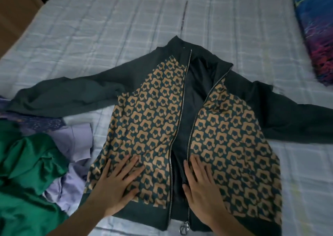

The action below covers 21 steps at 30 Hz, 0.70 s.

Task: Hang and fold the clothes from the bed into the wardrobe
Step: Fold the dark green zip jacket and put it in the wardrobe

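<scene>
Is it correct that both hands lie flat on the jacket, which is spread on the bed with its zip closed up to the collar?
Not quite: the zip is open. The head view shows the two front panels parted from hem to collar, with the dark lining between them. The rest holds: the left hand and the right hand lie flat on the jacket, which is spread on the bed.

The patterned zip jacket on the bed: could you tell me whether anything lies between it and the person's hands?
Nothing visible does: the left hand and right hand both rest flat on the dark green and tan patterned zip jacket.
</scene>
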### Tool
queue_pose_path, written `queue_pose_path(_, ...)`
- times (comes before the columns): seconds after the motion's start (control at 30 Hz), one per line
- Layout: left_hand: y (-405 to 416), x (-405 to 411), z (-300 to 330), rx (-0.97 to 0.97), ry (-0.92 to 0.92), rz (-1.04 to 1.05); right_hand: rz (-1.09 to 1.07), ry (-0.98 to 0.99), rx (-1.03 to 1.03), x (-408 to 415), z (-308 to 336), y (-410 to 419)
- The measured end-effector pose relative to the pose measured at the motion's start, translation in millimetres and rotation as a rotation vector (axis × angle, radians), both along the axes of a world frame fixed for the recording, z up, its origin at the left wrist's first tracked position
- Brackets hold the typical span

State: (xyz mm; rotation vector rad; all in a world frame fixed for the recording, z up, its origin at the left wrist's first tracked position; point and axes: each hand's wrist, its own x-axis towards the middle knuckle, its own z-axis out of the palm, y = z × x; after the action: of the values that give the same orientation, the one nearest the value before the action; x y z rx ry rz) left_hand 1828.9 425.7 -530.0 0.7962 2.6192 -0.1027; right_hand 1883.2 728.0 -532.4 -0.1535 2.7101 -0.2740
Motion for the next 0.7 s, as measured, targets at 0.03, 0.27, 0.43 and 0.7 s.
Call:
queue_pose_path(0.03, -1, 0, 2, 0.008, -0.001, 0.022, -0.009, -0.025, -0.036, -2, 3, 0)
queue_pose_path(0.27, 65, -40, 27, 0.315, 0.1, 0.003, -0.218, -0.158, -0.686, -40, 38, 1)
queue_pose_path(0.43, 121, -95, 9, 0.232, 0.085, 0.025, -0.158, 0.022, -0.119, -50, 16, 5)
queue_pose_path(0.7, 153, -141, 4, 0.159, 0.119, 0.052, -0.035, -0.012, -0.268, -89, 60, 30)
